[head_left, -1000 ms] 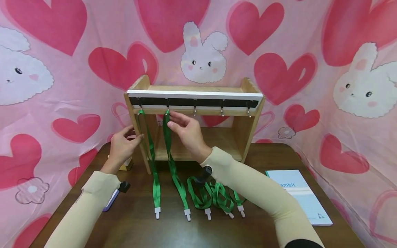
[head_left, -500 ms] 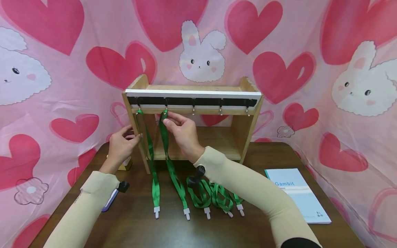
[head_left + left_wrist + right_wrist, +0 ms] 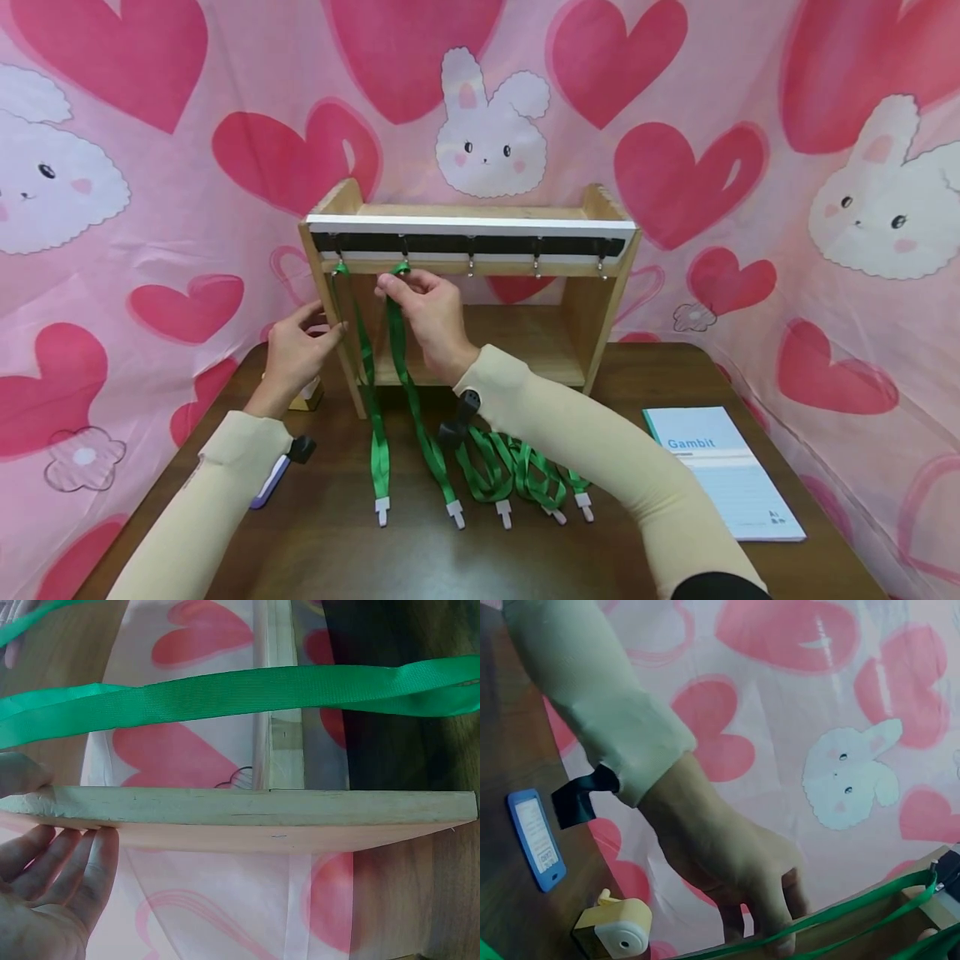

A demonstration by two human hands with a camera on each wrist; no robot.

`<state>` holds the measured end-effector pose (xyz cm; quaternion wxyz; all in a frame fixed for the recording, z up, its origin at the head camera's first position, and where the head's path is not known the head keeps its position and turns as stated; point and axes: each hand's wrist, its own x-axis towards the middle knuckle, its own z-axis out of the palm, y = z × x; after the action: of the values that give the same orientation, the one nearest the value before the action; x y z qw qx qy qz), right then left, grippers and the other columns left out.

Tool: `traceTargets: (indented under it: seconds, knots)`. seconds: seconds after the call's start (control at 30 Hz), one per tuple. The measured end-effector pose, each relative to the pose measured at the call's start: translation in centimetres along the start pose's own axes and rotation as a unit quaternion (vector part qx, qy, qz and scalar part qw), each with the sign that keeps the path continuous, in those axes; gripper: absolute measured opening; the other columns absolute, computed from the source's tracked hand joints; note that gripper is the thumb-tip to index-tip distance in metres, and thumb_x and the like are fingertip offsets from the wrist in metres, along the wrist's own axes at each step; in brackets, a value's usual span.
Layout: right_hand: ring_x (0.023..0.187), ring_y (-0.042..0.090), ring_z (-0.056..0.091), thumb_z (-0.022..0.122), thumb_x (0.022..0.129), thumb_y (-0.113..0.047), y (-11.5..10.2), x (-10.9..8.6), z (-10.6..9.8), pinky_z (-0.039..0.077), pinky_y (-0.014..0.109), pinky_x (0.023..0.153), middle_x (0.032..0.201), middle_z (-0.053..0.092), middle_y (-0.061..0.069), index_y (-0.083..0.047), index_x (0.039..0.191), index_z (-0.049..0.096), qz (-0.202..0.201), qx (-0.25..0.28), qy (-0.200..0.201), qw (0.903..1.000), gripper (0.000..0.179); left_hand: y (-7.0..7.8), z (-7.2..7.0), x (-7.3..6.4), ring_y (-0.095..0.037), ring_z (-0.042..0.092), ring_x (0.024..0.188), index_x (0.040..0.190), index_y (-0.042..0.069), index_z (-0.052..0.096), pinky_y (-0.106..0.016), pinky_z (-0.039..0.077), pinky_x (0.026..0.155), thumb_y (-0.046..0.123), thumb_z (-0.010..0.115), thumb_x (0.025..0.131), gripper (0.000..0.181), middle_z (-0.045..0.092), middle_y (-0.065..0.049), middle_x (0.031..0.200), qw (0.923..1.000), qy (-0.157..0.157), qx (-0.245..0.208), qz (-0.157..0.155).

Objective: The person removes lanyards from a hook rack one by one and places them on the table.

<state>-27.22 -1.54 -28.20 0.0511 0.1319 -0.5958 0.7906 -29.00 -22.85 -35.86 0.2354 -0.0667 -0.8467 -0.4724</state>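
Lanyards (image 3: 381,467) hung on two hooks (image 3: 405,245), three lay unhung; right hand (image 3: 431,312) pinched the second, left hand (image 3: 296,348) gripped the rack (image 3: 517,342).

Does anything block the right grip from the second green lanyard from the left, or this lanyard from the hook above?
Nothing visible does: the right grip pinches this green lanyard near its top, and no object shows between it and the hook above.

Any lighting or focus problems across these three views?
Head view: bright, notebook title legible, soft sheen on the table; left wrist: backdrop washed out near the bottom, deep shadow upper right; right wrist: dimmer overall, left hand shaded.
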Motion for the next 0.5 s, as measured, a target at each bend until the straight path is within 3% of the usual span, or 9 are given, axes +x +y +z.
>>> traceTargets:
  seconds: [0.13, 0.37, 0.5]
  knots:
    - [0.092, 0.021, 0.078, 0.076, 0.092, -0.022, -0.24, 0.32, 0.23, 0.061, 0.034, 0.091, 0.099, 0.08, 0.013, -0.005, 0.102, 0.078, 0.018, 0.024, 0.005, 0.9995, 0.02, -0.01, 0.01, 0.1, -0.011, 0.069, 0.092, 0.138, 0.003, 0.061, -0.004, 0.051, 0.069, 0.026, 0.075, 0.092, 0.054, 0.072, -0.023, 0.12, 1.0, 0.005, 0.0, 0.006]
    - [0.076, 0.016, 0.077, 0.068, 0.097, -0.017, -0.14, 0.41, 0.31, 0.062, 0.035, 0.088, 0.105, 0.077, 0.02, -0.006, 0.108, 0.076, 0.056, 0.043, 0.016, 0.9974, 0.018, -0.23, -0.01, -0.01, 0.009, 0.062, 0.086, 0.138, 0.005, 0.061, -0.005, 0.052, 0.071, 0.03, 0.075, 0.092, 0.054, 0.072, -0.021, 0.12, 0.9999, 0.001, -0.001, 0.012]
    - [0.067, 0.013, 0.074, 0.065, 0.097, -0.007, -0.07, 0.37, -0.04, 0.063, 0.035, 0.08, 0.111, 0.073, 0.03, 0.001, 0.116, 0.074, 0.063, 0.07, 0.013, 0.9955, 0.022, -0.06, -0.09, -0.05, 0.006, 0.066, 0.088, 0.139, 0.005, 0.061, -0.005, 0.053, 0.07, 0.031, 0.075, 0.092, 0.056, 0.072, -0.022, 0.12, 1.0, -0.004, -0.001, 0.008]
